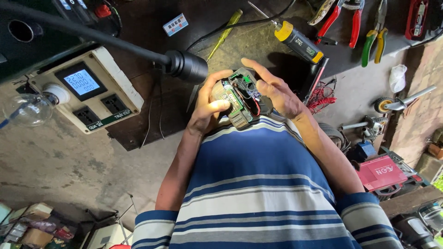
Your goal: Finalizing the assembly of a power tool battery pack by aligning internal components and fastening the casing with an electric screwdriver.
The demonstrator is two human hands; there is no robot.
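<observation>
I hold an opened battery pack (237, 99), black and green with red and black wires showing inside, against my striped shirt at the edge of the workbench. My left hand (207, 103) grips its left side, thumb pressed across the green casing. My right hand (274, 87) rests on its right side with the fingers spread over the open top, touching the wiring.
On the dark workbench (138, 124) stand a white socket box with a digital meter (85, 94) and a clear light bulb (27, 108), a black lamp head (187, 67), a yellow-and-black screwdriver (297, 41), a thin yellow screwdriver (224, 34) and pliers (346, 20). A red machine (383, 173) sits on the floor.
</observation>
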